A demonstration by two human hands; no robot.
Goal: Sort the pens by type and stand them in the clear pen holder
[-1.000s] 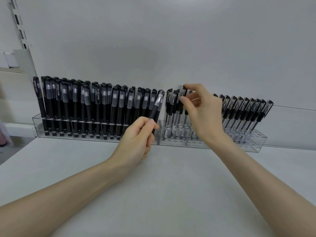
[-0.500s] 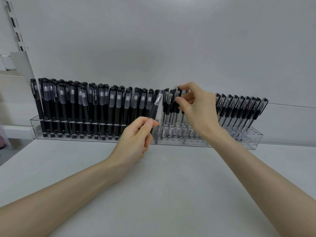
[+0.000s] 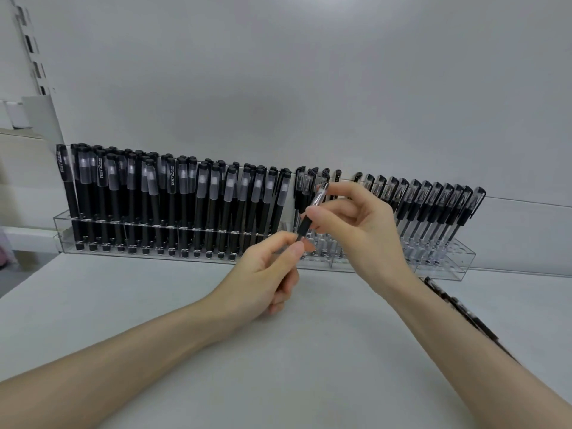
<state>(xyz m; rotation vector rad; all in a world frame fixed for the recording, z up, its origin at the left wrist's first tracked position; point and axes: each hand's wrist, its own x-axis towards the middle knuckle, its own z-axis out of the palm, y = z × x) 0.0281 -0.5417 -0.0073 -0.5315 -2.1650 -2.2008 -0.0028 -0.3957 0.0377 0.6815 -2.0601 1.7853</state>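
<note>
A long clear pen holder (image 3: 442, 267) stands against the wall on the white table. Its left part is packed with matte black pens (image 3: 182, 205); its right part holds clear-barrelled pens with black caps (image 3: 433, 209). My left hand (image 3: 266, 274) pinches the lower end of one clear pen with a black grip (image 3: 309, 216), tilted up to the right in front of the holder's middle. My right hand (image 3: 356, 224) pinches the same pen higher up, between thumb and forefinger.
The white table (image 3: 278, 351) spreads in front of the holder. Several dark pens (image 3: 458, 308) lie on the table at the right, partly hidden behind my right forearm. A slotted shelf rail (image 3: 31, 48) runs up the wall at far left.
My right hand has left the pens standing in the holder and come down onto the pen in my left hand. The left hand has shifted a little to the right.
</note>
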